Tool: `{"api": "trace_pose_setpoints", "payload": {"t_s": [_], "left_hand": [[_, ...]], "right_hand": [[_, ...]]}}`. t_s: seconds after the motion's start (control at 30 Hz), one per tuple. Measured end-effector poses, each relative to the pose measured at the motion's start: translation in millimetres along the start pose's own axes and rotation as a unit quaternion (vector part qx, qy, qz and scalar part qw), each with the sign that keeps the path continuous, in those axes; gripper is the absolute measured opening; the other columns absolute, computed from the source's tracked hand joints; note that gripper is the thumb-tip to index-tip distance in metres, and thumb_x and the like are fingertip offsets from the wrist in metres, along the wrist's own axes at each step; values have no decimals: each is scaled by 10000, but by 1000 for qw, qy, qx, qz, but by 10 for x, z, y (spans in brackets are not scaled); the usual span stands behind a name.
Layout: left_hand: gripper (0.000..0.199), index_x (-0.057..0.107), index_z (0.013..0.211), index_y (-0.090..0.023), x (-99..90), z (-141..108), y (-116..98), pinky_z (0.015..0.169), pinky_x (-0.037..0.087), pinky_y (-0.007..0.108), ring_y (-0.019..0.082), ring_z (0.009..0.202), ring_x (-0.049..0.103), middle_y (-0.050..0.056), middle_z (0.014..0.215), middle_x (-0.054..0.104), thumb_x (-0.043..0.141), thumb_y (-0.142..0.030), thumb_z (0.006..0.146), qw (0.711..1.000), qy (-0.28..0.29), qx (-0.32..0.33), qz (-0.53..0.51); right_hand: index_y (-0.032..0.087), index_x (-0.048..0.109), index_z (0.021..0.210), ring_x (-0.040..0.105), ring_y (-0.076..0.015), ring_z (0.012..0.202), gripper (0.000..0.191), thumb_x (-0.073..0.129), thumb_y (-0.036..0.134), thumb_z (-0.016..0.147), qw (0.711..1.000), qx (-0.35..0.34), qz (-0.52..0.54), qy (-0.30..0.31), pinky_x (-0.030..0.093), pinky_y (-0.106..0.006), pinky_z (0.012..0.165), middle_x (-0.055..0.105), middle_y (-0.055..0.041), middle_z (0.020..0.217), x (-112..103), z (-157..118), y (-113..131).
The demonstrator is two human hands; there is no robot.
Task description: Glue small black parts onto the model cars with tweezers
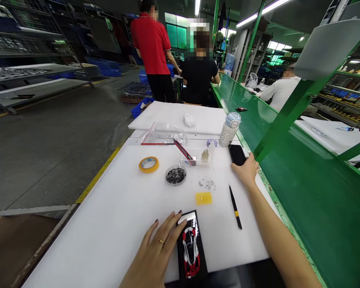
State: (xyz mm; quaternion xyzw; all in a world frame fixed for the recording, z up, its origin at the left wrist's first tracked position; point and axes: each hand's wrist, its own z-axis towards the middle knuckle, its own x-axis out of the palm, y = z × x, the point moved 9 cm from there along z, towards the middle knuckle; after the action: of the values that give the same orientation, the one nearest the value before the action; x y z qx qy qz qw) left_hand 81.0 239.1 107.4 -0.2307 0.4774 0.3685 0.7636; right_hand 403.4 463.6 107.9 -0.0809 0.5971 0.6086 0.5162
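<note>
A red, white and black model car (191, 252) sits on a black base (201, 256) at the table's near edge. My left hand (156, 248) lies at the base's left side, fingers stretched out, with fingertips touching its far left corner. At the right, my right hand (246, 171) grips the near end of a black smartphone (237, 154), thumb and fingers on either side. Black tweezers (235, 208) with a yellow band lie between my two hands. Beyond the car is a yellow pad (203, 198), and past it are scattered tiny dark slivers (207, 183).
A round dish (175, 175) of dark slivers, a tape roll (149, 164), a red-and-black utility knife (184, 152), a clear tray (195, 161) with a small bottle (205, 155), a plastic bag (163, 134) and a tumbler (229, 129) occupy the table (114, 208). Co-workers are beyond; a green conveyor (312, 200) runs right.
</note>
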Motion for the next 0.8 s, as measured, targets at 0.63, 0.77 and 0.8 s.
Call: {"api": "trace_pose_setpoints", "payload": {"t_s": [0.63, 0.77, 0.8], "left_hand": [[1107, 444, 1398, -182, -20, 140, 144, 1108, 463, 639, 420, 1357, 516, 180, 1490, 526, 752, -799, 532, 947, 13, -128, -294], [1176, 429, 1392, -163, -3, 122, 125, 1165, 422, 609, 409, 1396, 466, 181, 1518, 488, 830, -759, 460, 949, 46, -122, -286], [1194, 410, 1402, -154, 4, 121, 115, 1174, 416, 597, 403, 1401, 460, 186, 1522, 481, 845, -744, 460, 952, 56, -118, -276]], "right_hand": [[182, 753, 862, 639, -215, 692, 231, 620, 369, 848, 952, -281, 71, 99, 483, -378, 741, 741, -72, 832, 285, -271, 1597], [188, 708, 781, 622, -218, 706, 150, 612, 272, 860, 942, -330, 40, 42, 465, -403, 784, 710, -69, 793, 216, -246, 1741], [195, 692, 764, 618, -214, 719, 140, 620, 265, 861, 935, -351, 38, 25, 458, -412, 810, 698, -61, 781, 119, -279, 1788]]}}
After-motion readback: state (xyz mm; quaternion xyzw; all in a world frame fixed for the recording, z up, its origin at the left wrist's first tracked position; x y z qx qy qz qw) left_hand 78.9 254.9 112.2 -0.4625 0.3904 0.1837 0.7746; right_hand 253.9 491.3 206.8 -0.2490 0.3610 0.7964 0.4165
